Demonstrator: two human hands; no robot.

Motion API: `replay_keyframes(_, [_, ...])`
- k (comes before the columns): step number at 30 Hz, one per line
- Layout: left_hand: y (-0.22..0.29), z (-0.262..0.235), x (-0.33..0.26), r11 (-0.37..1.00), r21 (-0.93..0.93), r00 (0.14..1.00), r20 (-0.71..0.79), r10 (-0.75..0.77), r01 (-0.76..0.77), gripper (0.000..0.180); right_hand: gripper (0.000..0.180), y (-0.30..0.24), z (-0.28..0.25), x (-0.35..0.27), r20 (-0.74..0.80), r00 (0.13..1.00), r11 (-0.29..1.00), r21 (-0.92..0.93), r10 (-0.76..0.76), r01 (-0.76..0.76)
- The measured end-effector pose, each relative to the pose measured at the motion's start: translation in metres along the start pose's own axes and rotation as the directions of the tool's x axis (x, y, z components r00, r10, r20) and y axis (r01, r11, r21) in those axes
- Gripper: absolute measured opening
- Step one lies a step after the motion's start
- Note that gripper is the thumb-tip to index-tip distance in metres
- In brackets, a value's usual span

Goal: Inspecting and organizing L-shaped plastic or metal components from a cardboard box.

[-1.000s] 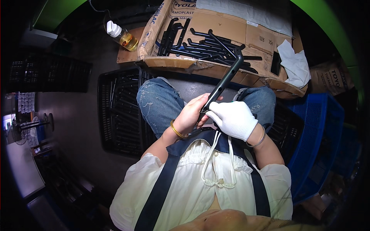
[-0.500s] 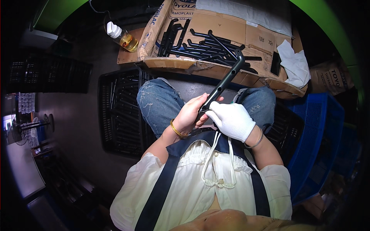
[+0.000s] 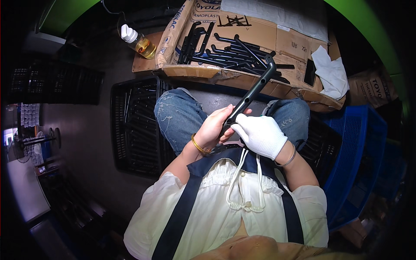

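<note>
1. The bare left hand wraps the near end of a black bar, which slants up between the knees; the gloved right hand closes on that same end, though its fingertips are partly hidden.
2. The bar looks stiff, light and slick; its straight shank, below the bent far end, should give the surest grip.
3. The cardboard box holds similar black parts; the black crate beside the left knee holds dark bars.

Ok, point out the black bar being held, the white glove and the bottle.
Black bar (image 3: 255, 90), head view: middle of its long straight shaft.
White glove (image 3: 263, 137), head view: across its back.
Bottle (image 3: 144, 46), head view: on its see-through body.
</note>
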State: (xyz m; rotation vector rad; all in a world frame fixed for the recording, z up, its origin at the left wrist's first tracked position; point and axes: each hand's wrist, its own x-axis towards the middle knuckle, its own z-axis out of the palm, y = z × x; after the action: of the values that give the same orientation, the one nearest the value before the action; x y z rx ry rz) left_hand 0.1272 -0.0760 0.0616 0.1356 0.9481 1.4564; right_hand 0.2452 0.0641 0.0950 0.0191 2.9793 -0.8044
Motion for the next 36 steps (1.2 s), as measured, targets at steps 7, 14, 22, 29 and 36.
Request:
replay_keyframes(7, [-0.001, 0.0, -0.001, 1.0, -0.005, 1.0, -0.011, -0.011, 0.011, 0.054, 0.018, 0.0, -0.001, 0.0, 0.025, 1.0, 0.999, -0.032, -0.018, 0.018])
replay_keyframes(14, [0.0, 0.0, 0.0, 1.0, 0.015, 1.0, -0.027, -0.004, 0.004, 0.053, 0.016, 0.002, -0.001, 0.001, 0.015, 0.999, 0.999, -0.013, -0.033, 0.033])
replay_keyframes(22, [-0.002, -0.004, 0.002, 0.999, 0.044, 0.999, -0.035, -0.025, 0.027, 0.054, 0.021, 0.003, -0.003, 0.005, 0.077, 0.997, 1.0, -0.018, 0.004, -0.003])
replay_keyframes(29, [-0.016, 0.004, 0.008, 0.985, 0.025, 0.974, -0.149, 0.172, -0.17, 0.073, 0.035, -0.009, 0.012, 0.013, -0.105, 0.954, 0.898, 0.379, 0.281, -0.223])
replay_keyframes(36, [-0.031, 0.006, -0.01, 0.925, 0.345, 0.987, 0.034, 0.158, -0.16, 0.049, 0.024, 0.058, 0.023, 0.037, -0.525, 0.537, 0.633, 0.774, 0.66, -0.022])
